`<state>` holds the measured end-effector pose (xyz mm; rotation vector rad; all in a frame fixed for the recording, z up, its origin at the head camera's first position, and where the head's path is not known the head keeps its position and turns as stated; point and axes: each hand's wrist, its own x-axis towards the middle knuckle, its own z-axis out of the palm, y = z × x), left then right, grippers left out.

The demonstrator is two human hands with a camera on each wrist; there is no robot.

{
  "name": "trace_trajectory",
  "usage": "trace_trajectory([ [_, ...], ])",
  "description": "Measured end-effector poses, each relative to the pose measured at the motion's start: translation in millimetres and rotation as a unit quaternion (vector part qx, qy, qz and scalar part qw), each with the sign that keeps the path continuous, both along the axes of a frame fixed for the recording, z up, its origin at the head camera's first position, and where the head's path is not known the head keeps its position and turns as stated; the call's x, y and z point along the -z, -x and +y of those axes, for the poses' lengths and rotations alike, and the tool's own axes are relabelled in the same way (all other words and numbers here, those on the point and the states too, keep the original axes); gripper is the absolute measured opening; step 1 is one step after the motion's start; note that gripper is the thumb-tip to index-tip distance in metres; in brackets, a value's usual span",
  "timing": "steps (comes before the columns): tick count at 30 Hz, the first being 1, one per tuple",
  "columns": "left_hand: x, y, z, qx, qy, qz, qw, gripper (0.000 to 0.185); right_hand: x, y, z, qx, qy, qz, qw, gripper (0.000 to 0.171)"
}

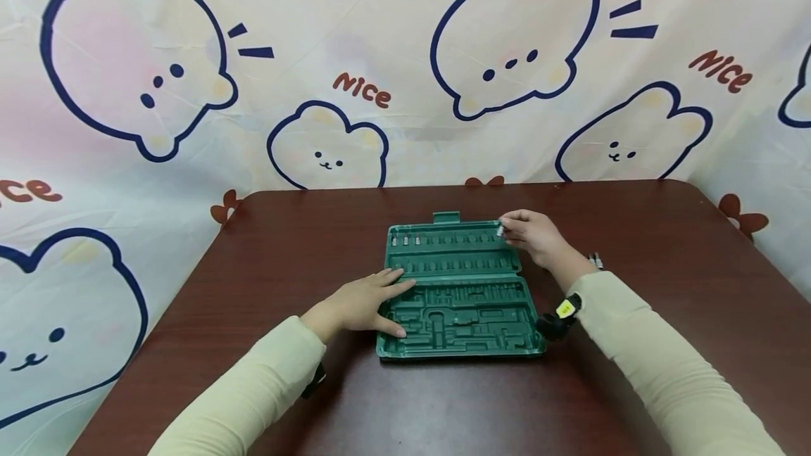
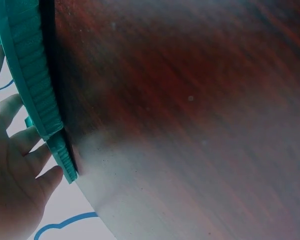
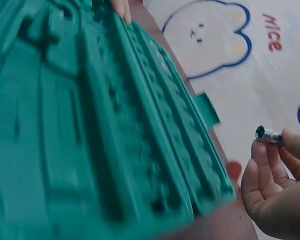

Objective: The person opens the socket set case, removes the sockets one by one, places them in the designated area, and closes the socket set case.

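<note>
A green plastic tool case (image 1: 459, 274) lies unfolded on the table, with moulded slots in both halves. My left hand (image 1: 361, 303) rests on its left edge, fingers spread near the hinge; in the left wrist view those fingers reach along the case's side. Between thumb and fingertips my right hand (image 1: 535, 236) pinches a small silver socket (image 3: 268, 135), its hollow end facing outward. That hand is at the upper right corner of the far half. Several small metal sockets (image 1: 405, 240) sit in the top row's left slots, while the other slots in that row are bare.
Beyond the right wrist, small silver pieces (image 1: 595, 260) lie on the brown table (image 1: 304, 245), partly hidden by the sleeve. A latch tab (image 1: 446, 217) sticks out from the case's far edge. Behind the table hangs a printed cloth (image 1: 405, 55).
</note>
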<state>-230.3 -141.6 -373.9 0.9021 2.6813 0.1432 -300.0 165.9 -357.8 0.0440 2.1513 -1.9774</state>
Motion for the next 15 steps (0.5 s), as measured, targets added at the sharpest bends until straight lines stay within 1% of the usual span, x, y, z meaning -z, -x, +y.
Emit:
trace_trajectory([
  [3, 0.8, 1.0, 1, 0.001, 0.001, -0.002, 1.0000, 0.084, 3.3, -6.1, 21, 0.001, -0.025, 0.007, 1.000, 0.039],
  [7, 1.7, 2.0, 2, 0.003, -0.001, -0.003, 1.0000, 0.084, 8.2, -15.8, 49, 0.000, -0.060, 0.017, 0.998, 0.046],
  [11, 1.1, 1.5, 2, 0.003, -0.011, -0.012, 0.9999, 0.084, 10.6, -24.3, 79, 0.006, -0.094, 0.019, 0.995, 0.046],
  [15, 0.5, 1.4, 0, -0.002, -0.015, -0.014, 0.9998, 0.084, 12.5, -27.6, 104, 0.030, -0.133, 0.022, 0.990, 0.046],
])
